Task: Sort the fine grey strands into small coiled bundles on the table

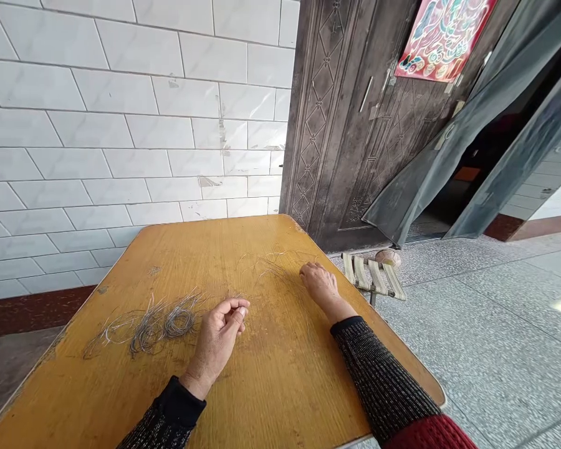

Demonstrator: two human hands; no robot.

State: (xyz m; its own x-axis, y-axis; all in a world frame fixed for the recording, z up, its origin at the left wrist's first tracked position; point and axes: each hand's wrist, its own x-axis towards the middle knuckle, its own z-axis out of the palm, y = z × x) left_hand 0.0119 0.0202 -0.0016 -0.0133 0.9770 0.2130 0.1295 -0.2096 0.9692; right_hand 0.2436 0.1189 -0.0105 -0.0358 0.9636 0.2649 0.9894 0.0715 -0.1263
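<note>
A: Layout, biggest first?
B: Yellow-brown table (pixel 271 399). On its left side, coiled wire bundles (pixel 180 321), just beyond the left hand (pixel 219 340). Loose strands (pixel 273 265) farther out, beside the right hand (pixel 318 284).
A: Fingers?
B: Left: thumb and forefinger pressed together; cannot tell if they pinch a strand. Right: curled downward over the tabletop, tips hidden; cannot tell.
A: Handling it well?
B: My judgement: separate one strand by its end, draw slowly, ease any snag, keep clear of the coils.
</note>
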